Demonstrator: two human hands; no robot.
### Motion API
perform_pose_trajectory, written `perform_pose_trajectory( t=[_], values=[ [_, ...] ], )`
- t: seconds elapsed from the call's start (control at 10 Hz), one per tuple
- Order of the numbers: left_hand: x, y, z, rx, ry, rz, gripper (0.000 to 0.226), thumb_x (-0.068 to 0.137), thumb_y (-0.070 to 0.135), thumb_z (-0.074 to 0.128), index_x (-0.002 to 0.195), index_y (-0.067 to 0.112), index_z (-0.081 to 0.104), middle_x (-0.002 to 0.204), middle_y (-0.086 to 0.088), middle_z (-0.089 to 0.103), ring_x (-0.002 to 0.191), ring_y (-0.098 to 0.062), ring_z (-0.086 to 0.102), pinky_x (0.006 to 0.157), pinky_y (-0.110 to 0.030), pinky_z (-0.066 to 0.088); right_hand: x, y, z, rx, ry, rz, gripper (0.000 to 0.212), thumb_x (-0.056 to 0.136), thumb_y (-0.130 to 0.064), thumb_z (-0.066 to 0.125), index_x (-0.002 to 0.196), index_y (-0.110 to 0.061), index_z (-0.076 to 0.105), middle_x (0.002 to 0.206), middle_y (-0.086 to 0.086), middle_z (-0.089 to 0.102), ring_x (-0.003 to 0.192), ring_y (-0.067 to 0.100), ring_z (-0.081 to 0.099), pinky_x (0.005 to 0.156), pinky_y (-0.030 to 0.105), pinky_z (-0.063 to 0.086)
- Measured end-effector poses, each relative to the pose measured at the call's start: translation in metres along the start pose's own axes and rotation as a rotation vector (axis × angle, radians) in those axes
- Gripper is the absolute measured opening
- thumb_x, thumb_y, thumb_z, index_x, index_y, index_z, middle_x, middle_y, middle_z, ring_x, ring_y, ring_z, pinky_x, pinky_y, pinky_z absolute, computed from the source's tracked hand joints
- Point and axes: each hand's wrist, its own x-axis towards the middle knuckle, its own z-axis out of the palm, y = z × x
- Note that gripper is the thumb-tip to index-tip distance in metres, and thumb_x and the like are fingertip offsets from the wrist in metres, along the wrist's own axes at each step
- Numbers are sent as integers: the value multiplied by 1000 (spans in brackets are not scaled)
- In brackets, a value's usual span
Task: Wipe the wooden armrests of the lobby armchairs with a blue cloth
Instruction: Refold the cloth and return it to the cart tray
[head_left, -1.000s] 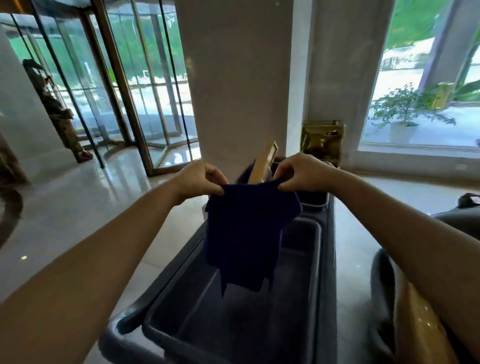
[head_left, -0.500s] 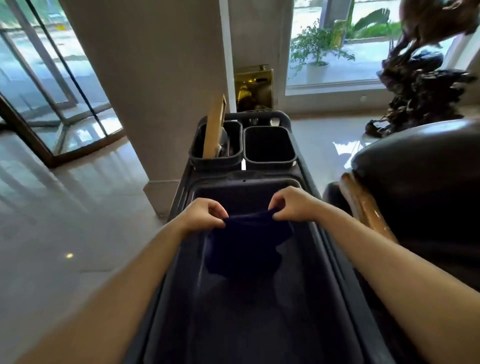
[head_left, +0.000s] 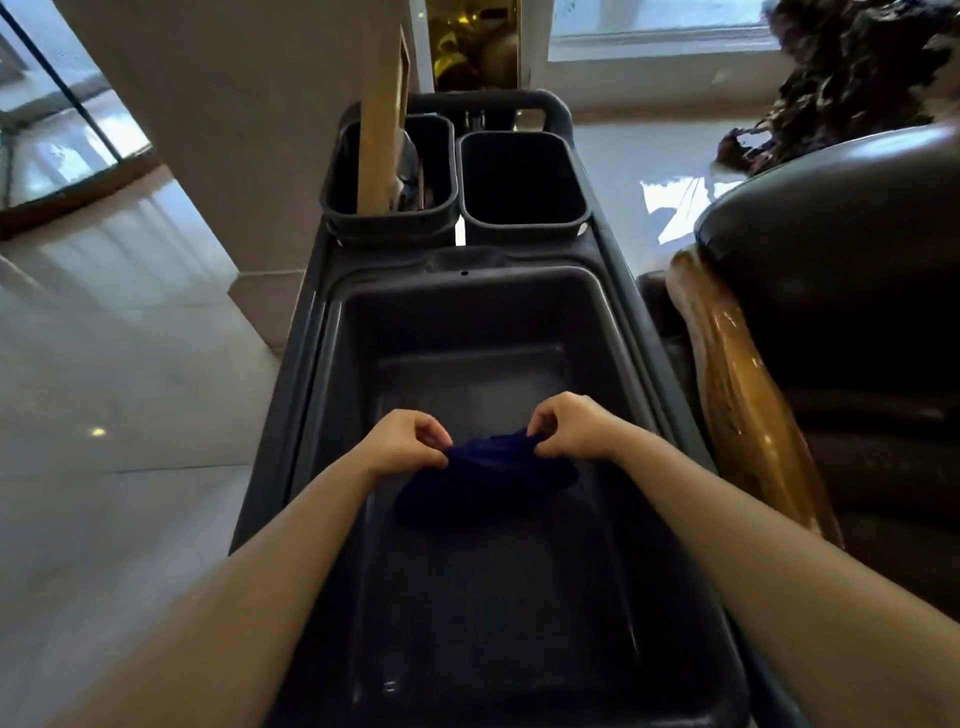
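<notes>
A dark blue cloth (head_left: 483, 478) lies bunched low inside the large dark tub of a cleaning cart (head_left: 608, 332). My left hand (head_left: 402, 441) pinches its left top corner and my right hand (head_left: 569, 428) pinches its right top corner. Most of the cloth rests on the tub floor. To the right of the cart stands a dark leather armchair (head_left: 841, 249) with a glossy wooden armrest (head_left: 737, 405) running along its near side.
Two small dark bins (head_left: 522, 179) sit at the cart's far end; the left one holds a tall wooden handle (head_left: 382, 119). A stone pillar (head_left: 249, 130) rises on the left over polished floor (head_left: 114, 415). A dark sculpture (head_left: 841, 78) stands at the upper right.
Both hands have lowered the cloth from chest height down into the cart's tub, where it now crumples on the bottom. My view has tilted down and right, bringing the armchair in.
</notes>
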Motion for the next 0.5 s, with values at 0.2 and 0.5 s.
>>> perform_pose_trajectory(
  t=[0.2, 0.5],
  values=[
    [10, -19, 11, -45, -26, -44, 21, 69, -1, 73, 71, 18, 65, 75, -1, 68, 73, -13, 64, 72, -25, 53, 12, 10, 20, 50, -58, 49, 12, 75, -11, 69, 84, -18, 66, 88, 0, 62, 81, 14, 58, 68, 23, 44],
    [18, -40, 29, -43, -133, -75, 20, 69, 6, 76, 76, 21, 65, 85, 1, 68, 83, -12, 65, 73, -21, 51, 14, 28, 50, -20, -123, 79, 25, 73, -21, 74, 89, -24, 55, 86, -7, 53, 81, 13, 54, 63, 21, 41]
  ],
)
